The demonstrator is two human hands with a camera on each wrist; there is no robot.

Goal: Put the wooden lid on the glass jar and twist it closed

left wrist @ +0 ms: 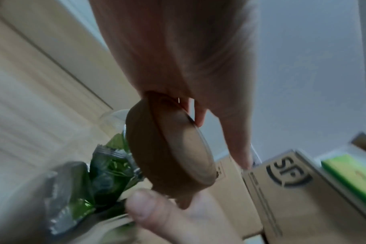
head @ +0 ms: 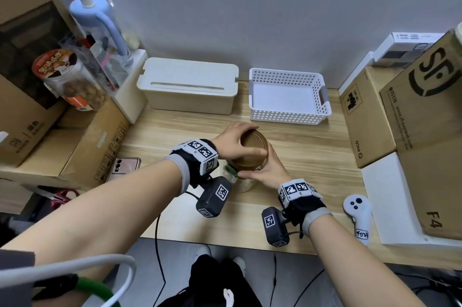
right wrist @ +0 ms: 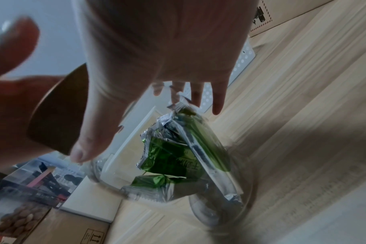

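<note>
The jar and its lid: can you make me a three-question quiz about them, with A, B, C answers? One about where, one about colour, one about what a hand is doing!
1. Where is the wooden lid?
A. In the white basket
B. On top of the glass jar
C. On the cardboard box

2. What colour are the packets inside the jar?
A. Green and silver
B. Red
C. Blue

3. What is the left hand doing?
A. Resting flat on the table
B. Holding the phone
C. Gripping the lid

Answers: 1 B, the head view shows the lid at the jar's mouth. 2 A, the right wrist view shows green foil through the glass. 3 C, its fingers curl round the lid's rim.
</note>
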